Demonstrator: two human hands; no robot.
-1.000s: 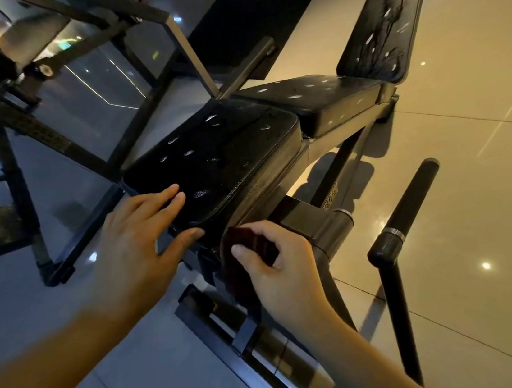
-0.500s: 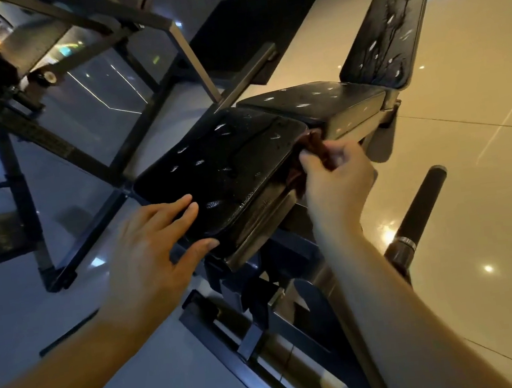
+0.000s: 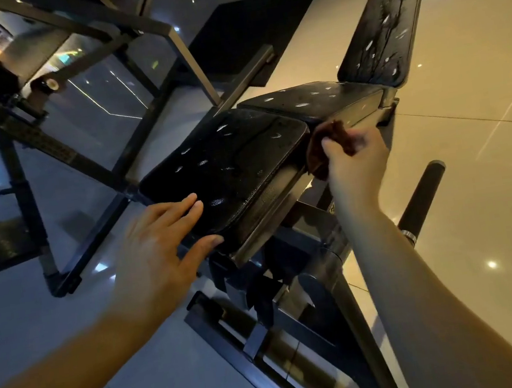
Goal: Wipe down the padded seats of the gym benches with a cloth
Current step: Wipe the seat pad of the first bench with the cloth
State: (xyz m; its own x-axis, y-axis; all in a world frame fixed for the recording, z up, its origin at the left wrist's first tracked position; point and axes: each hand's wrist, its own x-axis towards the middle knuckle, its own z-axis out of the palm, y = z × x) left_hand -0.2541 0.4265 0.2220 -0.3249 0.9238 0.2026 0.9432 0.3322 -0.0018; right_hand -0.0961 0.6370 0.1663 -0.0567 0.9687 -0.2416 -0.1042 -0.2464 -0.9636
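The left hand (image 3: 153,240) lies flat on the near left corner of the black seat pad (image 3: 237,160) of a gym bench. Its fingers are straight and slightly spread on the top surface, its thumb is against the pad's front edge, and it holds nothing. The right hand (image 3: 357,161) reaches past the pad's far right corner with its fingers curled round a bunched, dark reddish-brown cloth (image 3: 337,132). The cloth is pressed against the side edge of the seat pad, at the gap where that pad meets the second flat pad (image 3: 310,98) beyond it.

Past the right hand, the backrest pad (image 3: 383,30) stands tilted upward, with dark streaks running down its face. All three pads carry small bright glints. Below the two hands the bench's dark metal frame (image 3: 311,300) runs down to the floor. A black foam-covered roller bar (image 3: 424,194) sticks up just to the right of the right forearm.

The steel frame of another machine (image 3: 56,145) crosses the view to the left of the left hand. A black floor mat (image 3: 243,32) lies well beyond both hands on the glossy tiled floor (image 3: 488,163).
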